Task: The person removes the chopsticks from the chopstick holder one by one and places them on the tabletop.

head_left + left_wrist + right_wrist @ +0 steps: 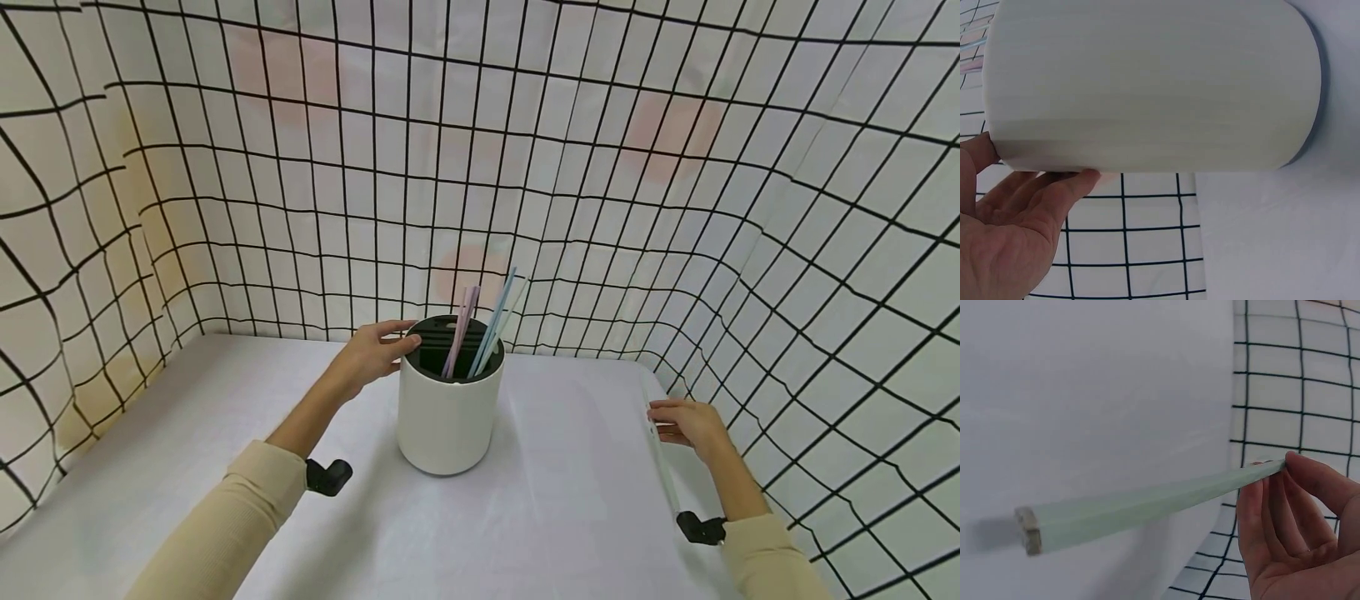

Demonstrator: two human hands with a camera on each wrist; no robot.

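A white cylindrical utensil holder [447, 425] with a black slotted insert [435, 333] stands upright on the white surface. Pink-purple chopsticks [461, 333], blue chopsticks [496, 321] and a pale green one lean in its slots. At the holder's upper left side, my left hand [371, 354] grips it by the rim; the thumb and fingers touch its wall in the left wrist view. Out to the right, my right hand [693, 423] pinches pale green chopsticks [1141, 509] near one end. Their squared far ends point back toward the wrist camera, close above the surface.
Black wire grid panels [480, 150] stand behind and on both sides, with pale cloth beyond. The right panel is close beside my right hand. The white cloth-covered surface [570, 483] extends between the holder and that hand.
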